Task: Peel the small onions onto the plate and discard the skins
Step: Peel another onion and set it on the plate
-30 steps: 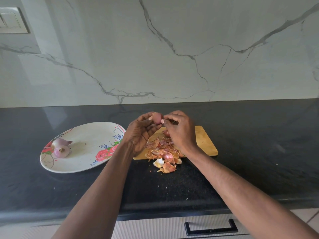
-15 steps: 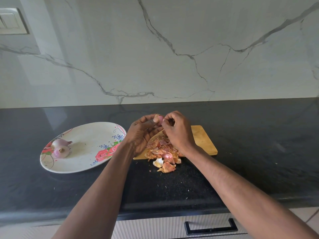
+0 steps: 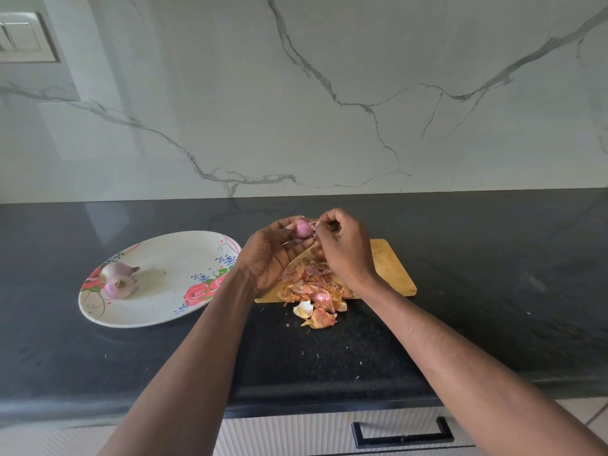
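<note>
My left hand (image 3: 268, 255) holds a small pink onion (image 3: 303, 228) at its fingertips, above the wooden cutting board (image 3: 391, 268). My right hand (image 3: 343, 246) pinches a strip of dry skin at the onion's right side. A pile of orange-pink onion skins (image 3: 312, 291) lies on the board's near end and spills onto the black counter. Another onion (image 3: 318, 252) shows partly between my hands on the board. Two peeled onions (image 3: 118, 279) lie on the left part of the flowered oval plate (image 3: 171, 274).
The black counter (image 3: 493, 291) runs the full width, its front edge near me. A marble wall stands behind it, with a switch plate (image 3: 23, 37) at top left. A drawer with a black handle (image 3: 401, 434) sits below the counter.
Both hands have stayed over the board. The onion has turned in my left fingers and shows more bare pink flesh, while my right fingers have pulled skin off to its right.
</note>
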